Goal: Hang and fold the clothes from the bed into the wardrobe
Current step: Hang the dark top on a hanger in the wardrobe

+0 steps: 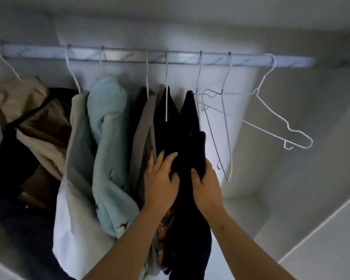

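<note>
A metal rail [129, 56] runs across the wardrobe with several wire hangers on it. A dark navy garment [190, 126] hangs from a hanger right of the middle. My right hand [207, 185] grips its right edge, thumb pressed into the cloth. My left hand [160, 178] lies on the garment's left side, fingers spread and curled into the fabric. To the left hang a black garment [166, 118], a grey one [143, 126], a light blue patterned one [107, 122], a pale grey one [77, 138] and a tan one [28, 106].
Two bare wire hangers [224, 130] hang right of the navy garment, and a third [281, 122] swings out tilted at the far right. The white wardrobe wall [291, 168] and a ledge lie at the right. A dark shape fills the lower left corner.
</note>
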{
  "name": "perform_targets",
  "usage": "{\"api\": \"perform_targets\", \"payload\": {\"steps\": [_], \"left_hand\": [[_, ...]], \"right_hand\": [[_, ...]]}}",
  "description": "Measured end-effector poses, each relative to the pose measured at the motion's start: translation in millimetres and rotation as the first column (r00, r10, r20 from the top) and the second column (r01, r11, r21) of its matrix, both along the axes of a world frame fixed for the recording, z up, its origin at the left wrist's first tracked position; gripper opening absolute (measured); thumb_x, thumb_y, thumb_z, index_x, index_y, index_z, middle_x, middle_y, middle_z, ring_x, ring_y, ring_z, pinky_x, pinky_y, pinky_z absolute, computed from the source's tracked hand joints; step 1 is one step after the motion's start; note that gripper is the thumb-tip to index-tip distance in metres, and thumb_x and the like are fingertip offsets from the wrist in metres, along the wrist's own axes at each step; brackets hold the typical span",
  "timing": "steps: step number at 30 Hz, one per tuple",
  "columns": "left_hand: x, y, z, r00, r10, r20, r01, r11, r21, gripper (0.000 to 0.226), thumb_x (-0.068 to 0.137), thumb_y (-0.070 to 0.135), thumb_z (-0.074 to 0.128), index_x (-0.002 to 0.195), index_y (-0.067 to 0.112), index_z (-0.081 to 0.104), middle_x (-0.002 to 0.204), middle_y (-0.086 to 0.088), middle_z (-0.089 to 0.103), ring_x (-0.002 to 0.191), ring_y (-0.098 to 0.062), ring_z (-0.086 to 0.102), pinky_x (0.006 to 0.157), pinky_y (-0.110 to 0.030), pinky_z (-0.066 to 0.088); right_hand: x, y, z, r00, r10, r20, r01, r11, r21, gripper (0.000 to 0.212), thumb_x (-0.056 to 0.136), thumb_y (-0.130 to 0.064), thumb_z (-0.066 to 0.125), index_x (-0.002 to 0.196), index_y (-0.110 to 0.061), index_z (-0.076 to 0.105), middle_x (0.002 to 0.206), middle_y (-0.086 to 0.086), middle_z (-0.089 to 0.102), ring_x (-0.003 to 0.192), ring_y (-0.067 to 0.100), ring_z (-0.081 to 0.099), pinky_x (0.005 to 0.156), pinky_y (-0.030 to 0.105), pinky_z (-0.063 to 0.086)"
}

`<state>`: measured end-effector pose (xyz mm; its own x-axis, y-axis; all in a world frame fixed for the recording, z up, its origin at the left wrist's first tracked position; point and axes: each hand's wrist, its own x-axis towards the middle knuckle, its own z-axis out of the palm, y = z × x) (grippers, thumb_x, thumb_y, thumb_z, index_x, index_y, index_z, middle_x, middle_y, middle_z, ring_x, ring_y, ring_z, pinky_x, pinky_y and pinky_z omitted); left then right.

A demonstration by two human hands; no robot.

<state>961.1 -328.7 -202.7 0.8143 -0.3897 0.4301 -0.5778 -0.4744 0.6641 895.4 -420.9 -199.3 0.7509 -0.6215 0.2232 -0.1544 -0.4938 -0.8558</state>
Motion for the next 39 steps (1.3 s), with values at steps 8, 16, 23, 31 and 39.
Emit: {"api": "perform_targets", "payload": {"steps": [8,16,23,31,39], "left_hand": [[-88,23,-78,0.942,-0.018,-0.335,0.022,1.0,0.007,0.037,0.084,0.002,0.056,0.118,0.014,0.06,0.119,-0.003,0.06,0.11,-0.022,0.054,0.096,-0.034,0.043],[-252,13,-135,0.631,-0.171,-0.757,0.386,0.915,0.115,0.033,0.092,0.009,0.046,0.119,0.022,0.059,0.12,0.001,0.06,0.105,-0.014,0.056,0.081,-0.023,0.046],[-419,18,-179,0.441,-0.252,-0.861,0.727,0.664,0.177,0.022,0.087,0.01,0.051,0.095,0.027,0.063,0.095,0.003,0.063,0.081,-0.014,0.057,0.064,-0.019,0.041],[-555,22,-188,0.259,-0.33,-0.908,0.963,0.159,0.217,0.018,0.085,0.015,0.051,0.091,0.028,0.062,0.086,0.002,0.064,0.088,-0.019,0.06,0.067,-0.022,0.039],[-649,43,-207,0.129,-0.401,-0.907,0.927,-0.275,0.254,0.019,0.086,0.012,0.051,0.081,0.028,0.06,0.074,0.005,0.061,0.076,-0.016,0.058,0.057,-0.021,0.037]], "right_hand": [[-114,19,-63,0.963,0.068,-0.261,0.02,0.947,0.321,0.033,0.095,-0.016,0.045,0.128,-0.016,0.042,0.097,-0.009,0.054,0.098,0.022,0.059,0.083,0.028,0.051],[-304,29,-148,0.883,-0.138,-0.448,0.394,0.737,0.55,0.019,0.093,-0.016,0.053,0.11,-0.017,0.046,0.092,0.001,0.054,0.086,0.02,0.051,0.066,0.02,0.038],[-488,90,-180,0.708,-0.415,-0.571,0.705,0.375,0.602,0.028,0.092,-0.015,0.052,0.119,-0.01,0.051,0.089,0.002,0.054,0.07,0.014,0.048,0.054,0.019,0.033],[-615,175,-195,0.401,-0.643,-0.653,0.823,-0.06,0.564,0.029,0.092,-0.018,0.05,0.12,-0.009,0.052,0.085,-0.003,0.053,0.07,0.013,0.05,0.056,0.021,0.036],[-676,259,-196,0.015,-0.732,-0.681,0.663,-0.503,0.555,0.026,0.09,-0.017,0.049,0.115,-0.011,0.056,0.086,0.0,0.056,0.08,0.02,0.054,0.066,0.025,0.04]]}}
